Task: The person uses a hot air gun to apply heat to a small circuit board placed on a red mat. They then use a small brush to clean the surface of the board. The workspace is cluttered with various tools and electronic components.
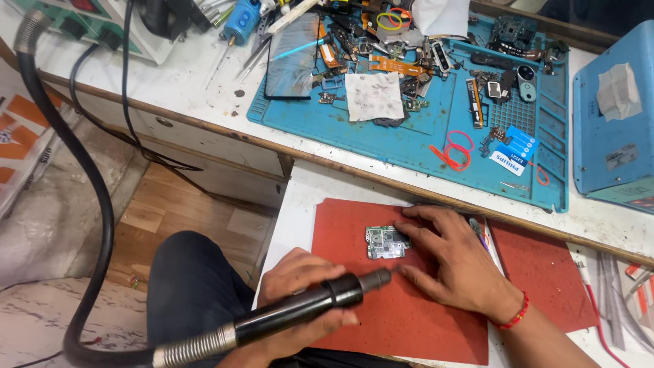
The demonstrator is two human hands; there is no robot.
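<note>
Hot-air wand over small circuit board, lower centre of frame.

Left hand (300, 279), fingers wrapped tight round black hot-air wand (306, 308), nozzle aimed at green circuit board (386, 242) lying on red mat (409, 320). Right hand (453, 255) lies flat beside the board, fingers spread, fingertips touching its right edge. Blue work mat (409, 136) with phone parts, upper centre.

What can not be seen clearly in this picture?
- Head view: left hand palm, hidden behind the black hot-air nozzle.
- Circuit board right edge, covered by right hand fingers; its parts too small.
- Blue box, cut by the right edge.
</note>
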